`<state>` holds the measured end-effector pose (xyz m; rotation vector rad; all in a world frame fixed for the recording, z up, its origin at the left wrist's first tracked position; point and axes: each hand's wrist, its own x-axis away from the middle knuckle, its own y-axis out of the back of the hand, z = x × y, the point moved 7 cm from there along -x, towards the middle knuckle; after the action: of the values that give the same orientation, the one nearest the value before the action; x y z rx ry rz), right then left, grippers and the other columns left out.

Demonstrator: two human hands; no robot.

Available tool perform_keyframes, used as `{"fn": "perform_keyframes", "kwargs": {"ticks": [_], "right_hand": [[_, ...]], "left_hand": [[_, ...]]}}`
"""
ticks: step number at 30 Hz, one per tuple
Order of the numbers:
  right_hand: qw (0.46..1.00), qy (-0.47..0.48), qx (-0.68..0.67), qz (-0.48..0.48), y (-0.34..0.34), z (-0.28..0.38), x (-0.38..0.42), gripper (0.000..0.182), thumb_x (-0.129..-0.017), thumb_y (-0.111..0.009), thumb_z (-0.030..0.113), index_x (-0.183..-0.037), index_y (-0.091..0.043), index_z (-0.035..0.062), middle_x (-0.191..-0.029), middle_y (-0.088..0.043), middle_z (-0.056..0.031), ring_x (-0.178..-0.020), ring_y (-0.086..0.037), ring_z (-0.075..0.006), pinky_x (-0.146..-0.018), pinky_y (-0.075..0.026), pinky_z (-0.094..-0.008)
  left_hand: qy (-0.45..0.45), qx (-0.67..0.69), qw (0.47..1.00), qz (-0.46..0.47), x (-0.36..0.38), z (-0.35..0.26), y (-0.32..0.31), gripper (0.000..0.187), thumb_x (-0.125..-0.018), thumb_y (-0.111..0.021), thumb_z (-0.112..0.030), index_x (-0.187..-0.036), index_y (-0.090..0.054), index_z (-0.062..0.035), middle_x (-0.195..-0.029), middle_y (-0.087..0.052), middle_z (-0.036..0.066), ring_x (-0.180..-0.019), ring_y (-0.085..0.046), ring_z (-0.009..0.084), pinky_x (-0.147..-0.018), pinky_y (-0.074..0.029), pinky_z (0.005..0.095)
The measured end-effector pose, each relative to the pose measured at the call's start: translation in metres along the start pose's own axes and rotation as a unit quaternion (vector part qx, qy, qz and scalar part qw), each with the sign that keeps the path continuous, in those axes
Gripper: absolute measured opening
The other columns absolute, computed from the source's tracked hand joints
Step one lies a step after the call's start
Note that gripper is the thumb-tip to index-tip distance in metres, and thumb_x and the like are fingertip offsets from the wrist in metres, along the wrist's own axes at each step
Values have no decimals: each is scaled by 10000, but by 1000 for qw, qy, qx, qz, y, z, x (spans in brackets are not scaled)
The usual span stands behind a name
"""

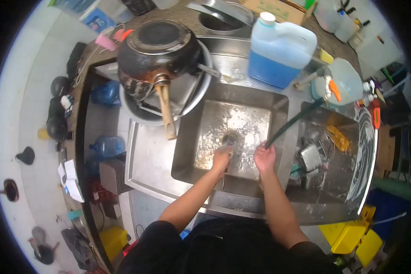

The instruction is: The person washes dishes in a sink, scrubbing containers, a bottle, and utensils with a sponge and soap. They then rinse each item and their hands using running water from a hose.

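Observation:
My right hand (265, 159) is closed around the lower end of a dark green hose (294, 120), over the right side of the steel sink basin (278, 109). The hose runs up to a tap with an orange handle (334, 90). My left hand (221, 158) is closed over the middle of the basin, near the drain (231, 137). A thin, dark end sticks out below its fingers, but I cannot make out what it belongs to. Water glistens on the basin floor.
A blackened pan (157, 50) lies upside down on a large metal bowl (207, 64) at the left. A jug of blue liquid (278, 57) stands behind the basin. The right basin holds metal items (310, 157) and a yellow cloth (338, 138).

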<state>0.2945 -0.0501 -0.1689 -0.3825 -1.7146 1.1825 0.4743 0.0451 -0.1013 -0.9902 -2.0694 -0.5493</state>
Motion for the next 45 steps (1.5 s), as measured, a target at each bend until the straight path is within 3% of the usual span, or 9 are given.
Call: {"fn": "perform_keyframes", "kwargs": {"ticks": [6, 10, 14, 18, 24, 28, 32, 38, 45], "right_hand": [[997, -9, -40, -62, 87, -8, -99, 145, -1007, -559, 111, -1035, -593, -27, -934, -653, -133, -792, -661, -201, -654, -591, -272], [986, -9, 109, -127, 75, -15, -112, 93, -943, -643, 9, -1027, -614, -18, -935, -670, -129, -871, -673, -215, -756, -609, -271], [981, 68, 12, -183, 104, -9, -100, 240, -975, -615, 47, -1195, -577, -40, -1111, -655, -170, -995, -660, -282, -919, -583, -358], [882, 25, 429, -191, 26, -26, -21, 88, -874, -666, 50, -949, -691, 12, -864, -684, -141, -797, -673, -239, -712, -561, -346], [526, 343, 747, -220, -121, 130, 122, 199, -868, -649, 201, -952, -703, 28, -849, -714, -155, -800, -684, -306, -766, -525, -393], [102, 409, 837, -350, -77, 252, 121, 468, -868, -702, 439, -1047, -655, 10, -969, -716, -179, -870, -680, -410, -803, -530, -502], [220, 222, 894, -320, -27, 286, 92, 511, -929, -604, 530, -1087, -675, 50, -958, -714, -233, -942, -678, -425, -872, -507, -512], [351, 372, 824, -245, -167, 209, 179, 470, -1012, -514, 459, -926, -675, 26, -801, -691, -219, -799, -673, -451, -705, -514, -510], [560, 102, 805, -167, -64, 28, 55, 416, -1006, -565, 390, -1129, -655, 2, -942, -709, -183, -943, -682, -296, -854, -509, -412]], "left_hand": [[-145, 203, 959, -133, 82, -88, 162, 356, -1022, -470, -261, -1250, -589, -16, -630, -413, -42, -484, -388, 88, -417, -303, 250], [-90, 342, 931, 88, 71, -194, 209, 350, -960, -614, -158, -1215, -548, 74, -771, -570, 14, -563, -451, 111, -477, -358, 224], [28, 425, 888, 173, 48, -246, 193, 571, -990, -565, -177, -1345, -311, 191, -1294, -482, 319, -1179, -562, 369, -997, -528, 401], [-11, 426, 886, 181, 12, -246, 213, 722, -1025, -487, -306, -1396, -173, 229, -1435, -340, 390, -1357, -386, 492, -1129, -416, 535], [-84, 427, 892, 124, 1, -223, 231, 744, -1046, -427, -335, -1494, -92, 157, -1504, -248, 414, -1434, -313, 475, -1176, -354, 541], [-281, 318, 896, -131, 35, -191, 231, 423, -1030, -419, -251, -1349, -491, 17, -1364, -561, 202, -1294, -543, 255, -1003, -507, 396], [-199, 170, 960, -99, 31, -93, 149, 72, -994, -529, -198, -1007, -558, -133, -811, -594, 11, -612, -537, 97, -513, -452, 258], [-44, -17, 983, 177, 41, 14, -31, 334, -1012, -546, -345, -1221, -572, -86, -1075, -667, 75, -933, -626, 161, -756, -489, 315], [14, 131, 940, 315, -2, 33, -60, 585, -1065, -369, -517, -1404, -477, -53, -1362, -579, 136, -1235, -584, 295, -1063, -469, 466]]}}
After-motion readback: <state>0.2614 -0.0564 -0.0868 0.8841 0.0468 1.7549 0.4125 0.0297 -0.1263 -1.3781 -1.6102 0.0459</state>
